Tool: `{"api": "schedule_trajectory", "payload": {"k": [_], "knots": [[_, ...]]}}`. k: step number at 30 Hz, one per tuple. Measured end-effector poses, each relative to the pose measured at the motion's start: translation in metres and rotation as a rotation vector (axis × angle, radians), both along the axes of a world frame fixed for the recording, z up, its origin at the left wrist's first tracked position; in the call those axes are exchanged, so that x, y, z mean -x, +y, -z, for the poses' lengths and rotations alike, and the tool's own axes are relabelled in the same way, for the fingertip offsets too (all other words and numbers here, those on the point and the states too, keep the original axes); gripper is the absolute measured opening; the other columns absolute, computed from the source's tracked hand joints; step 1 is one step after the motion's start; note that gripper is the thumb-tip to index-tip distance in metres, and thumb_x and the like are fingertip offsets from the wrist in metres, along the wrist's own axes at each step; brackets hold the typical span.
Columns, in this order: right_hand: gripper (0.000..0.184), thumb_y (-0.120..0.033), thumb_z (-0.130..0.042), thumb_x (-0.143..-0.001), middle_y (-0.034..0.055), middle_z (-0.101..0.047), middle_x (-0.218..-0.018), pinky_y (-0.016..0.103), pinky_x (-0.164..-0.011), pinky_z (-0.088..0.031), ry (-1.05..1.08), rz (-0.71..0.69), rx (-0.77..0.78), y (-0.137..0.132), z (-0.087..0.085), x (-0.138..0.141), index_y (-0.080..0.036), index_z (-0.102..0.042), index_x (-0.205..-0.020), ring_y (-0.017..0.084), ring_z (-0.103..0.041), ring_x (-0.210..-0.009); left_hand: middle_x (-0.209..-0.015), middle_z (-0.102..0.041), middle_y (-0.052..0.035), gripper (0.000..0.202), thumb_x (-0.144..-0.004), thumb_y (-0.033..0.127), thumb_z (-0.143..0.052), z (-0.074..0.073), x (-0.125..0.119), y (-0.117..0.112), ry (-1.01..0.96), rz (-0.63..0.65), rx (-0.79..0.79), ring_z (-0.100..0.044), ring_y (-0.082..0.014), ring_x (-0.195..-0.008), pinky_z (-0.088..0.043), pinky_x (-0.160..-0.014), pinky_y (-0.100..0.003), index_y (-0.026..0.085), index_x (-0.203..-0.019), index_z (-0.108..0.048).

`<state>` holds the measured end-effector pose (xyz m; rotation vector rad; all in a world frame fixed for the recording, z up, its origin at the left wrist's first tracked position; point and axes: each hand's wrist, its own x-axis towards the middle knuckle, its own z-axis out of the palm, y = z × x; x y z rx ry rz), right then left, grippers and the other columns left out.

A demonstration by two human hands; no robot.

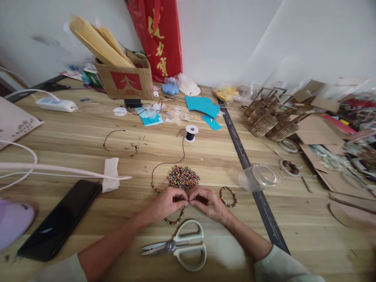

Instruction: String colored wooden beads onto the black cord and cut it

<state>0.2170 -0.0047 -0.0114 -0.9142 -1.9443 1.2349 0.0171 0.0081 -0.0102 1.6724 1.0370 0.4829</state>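
My left hand [172,201] and my right hand [206,201] meet at the fingertips, both pinched on the thin dark end of a beaded cord. The strung part of this beaded cord [173,221] hangs in a curve below my left hand, with more beads showing at its left. From there the bare black cord runs to a white spool [190,133]. Just beyond my fingers lies a heap of loose multicoloured beads [182,177]. A finished-looking bead bracelet [228,196] rests right of my right hand. Scissors [179,246] with pale handles lie partly open in front of me.
A black phone [60,220] and a folded white tissue [111,174] lie left, beside white cables. A clear plastic jar [259,177] lies right, over a dark strip [246,166]. Behind stand a cardboard box [125,80], blue card pieces [202,106] and small bamboo baskets [264,117].
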Motion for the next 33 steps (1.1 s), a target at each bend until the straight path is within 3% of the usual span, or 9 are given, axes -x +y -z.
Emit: {"api": "schedule_trajectory", "payload": {"k": [5,13,16,19,23,27,33], "knots": [[0.022,-0.035,-0.056,-0.093,0.0063,-0.063,-0.083,0.027,-0.071,-0.046,0.001,0.006,-0.018,0.0,-0.003,0.001,-0.016,-0.063,-0.084,0.016,-0.058,-0.078,-0.069,-0.067,-0.0004,0.009,-0.077,0.017,-0.061,-0.007,0.0,-0.005,0.035,-0.034,-0.084,-0.055,-0.0122,-0.063,-0.041,-0.06,-0.02,0.014,-0.076,-0.069],[0.018,-0.031,-0.056,-0.092,0.0084,-0.066,-0.089,0.026,-0.072,-0.048,0.068,-0.014,0.092,-0.002,0.0,0.001,-0.015,-0.06,-0.085,0.016,-0.061,-0.083,-0.072,-0.066,-0.001,0.017,-0.086,0.021,-0.052,-0.038,0.022,0.007,0.204,-0.146,-0.371,-0.057,-0.0133,-0.065,-0.042,-0.063,-0.022,0.017,-0.074,-0.064],[0.017,-0.03,-0.056,-0.091,0.0076,-0.067,-0.085,0.024,-0.067,-0.048,0.052,-0.006,0.129,-0.003,0.002,0.001,-0.015,-0.061,-0.084,0.015,-0.061,-0.076,-0.073,-0.068,-0.0018,0.014,-0.086,0.021,-0.054,-0.046,0.038,0.019,0.392,-0.214,-0.393,-0.06,-0.0148,-0.066,-0.042,-0.066,-0.024,0.017,-0.076,-0.064],[0.018,-0.031,-0.058,-0.089,0.0042,-0.063,-0.074,0.021,-0.058,-0.044,0.0,0.025,0.134,-0.004,0.003,0.001,-0.015,-0.061,-0.082,0.013,-0.056,-0.065,-0.078,-0.07,-0.0047,0.014,-0.087,0.022,-0.053,-0.05,0.053,0.027,0.737,-0.249,-0.446,-0.064,-0.0198,-0.072,-0.042,-0.067,-0.028,0.018,-0.08,-0.064],[0.018,-0.031,-0.057,-0.089,0.003,-0.061,-0.073,0.021,-0.056,-0.043,-0.04,0.034,0.093,-0.003,0.003,0.0,-0.015,-0.062,-0.081,0.012,-0.054,-0.063,-0.085,-0.071,-0.0104,0.018,-0.089,0.029,-0.053,-0.05,0.063,0.029,1.014,-0.191,-0.443,-0.066,-0.0268,-0.083,-0.043,-0.07,-0.033,0.016,-0.083,-0.065],[0.02,-0.034,-0.058,-0.09,0.0034,-0.063,-0.074,0.021,-0.056,-0.043,-0.045,0.025,0.102,-0.001,0.002,-0.001,-0.015,-0.063,-0.085,0.012,-0.055,-0.063,-0.087,-0.069,-0.0099,0.019,-0.085,0.034,-0.058,-0.046,0.065,0.026,1.014,-0.173,-0.416,-0.064,-0.028,-0.088,-0.043,-0.074,-0.034,0.017,-0.078,-0.063],[0.024,-0.037,-0.059,-0.09,0.005,-0.067,-0.077,0.022,-0.059,-0.045,-0.034,0.004,0.071,0.001,0.005,-0.003,-0.016,-0.068,-0.084,0.014,-0.06,-0.068,-0.081,-0.067,-0.0054,0.008,-0.082,0.024,-0.059,-0.039,0.066,0.025,0.876,-0.232,-0.309,-0.062,-0.0222,-0.079,-0.04,-0.07,-0.031,0.018,-0.078,-0.061]]}}
